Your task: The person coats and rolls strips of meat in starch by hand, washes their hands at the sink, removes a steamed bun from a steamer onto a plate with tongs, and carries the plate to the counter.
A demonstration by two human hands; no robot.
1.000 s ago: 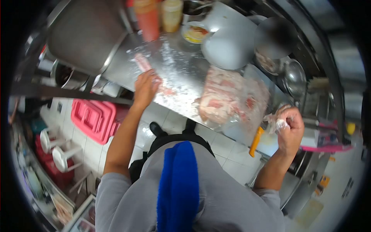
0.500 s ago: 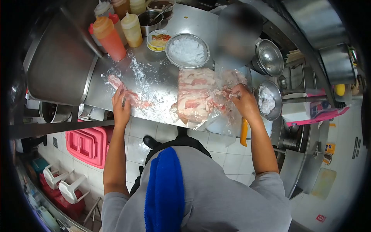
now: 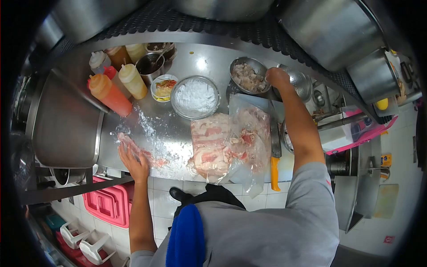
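Head view. Steel worktop point(image 3: 195, 53) seen from above; places are given relative to the powder bowl point(image 3: 195, 117), one round vessel of white powder near the middle. Two bare hands are shown. The left hand point(image 3: 134, 164), to the lower left of the powder bowl, lies palm down with fingers extended and slightly spread, touching one strip of meat point(image 3: 128, 141) on the worktop. The right hand point(image 3: 278, 78), to the upper right of the powder bowl, is at the edge of one scrap bowl point(image 3: 257, 61) filled with pieces of meat — its fingers are hidden, so whether it holds anything cannot be told. One colander point(image 3: 303, 84) stands just beyond that hand.

Directly below the powder bowl lies one slab of meat point(image 3: 209, 142); to its right, one clear plastic bag point(image 3: 260, 127) with meat scraps. Right of the bag is one knife point(image 3: 275, 171), its orange handle toward the wearer. Left of the powder bowl are one small dish point(image 3: 153, 92) of red and yellow food, one metal pot point(image 3: 153, 76) with dark contents, and at least six squeeze bottles point(image 3: 111, 95) — some partly overlapped.
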